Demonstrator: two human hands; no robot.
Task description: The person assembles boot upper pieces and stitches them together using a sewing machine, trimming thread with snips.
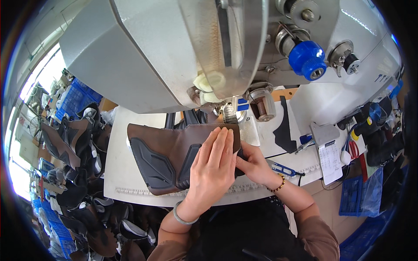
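Note:
A brown and black boot upper (163, 141) with raised black panels lies on the white sewing table. Its top edge is close to the needle area (228, 114) of a large grey sewing machine (148, 56). My left hand (211, 172) rests flat on the upper's right part, fingers straight and side by side. At the right edge of the upper, my right hand (257, 164) grips it with the thumb in front; its other fingertips are hidden behind the material. Just right of that hand lies a blue thread snipper (284, 168).
A ruler strip (143, 191) follows the table's near edge. Right of the machine head are a flat black cut piece (285, 130), a pad of paper (329, 160) and red-handled scissors (353, 150). Boot uppers (98, 230) pile up at left. A blue crate (355, 195) stands lower right.

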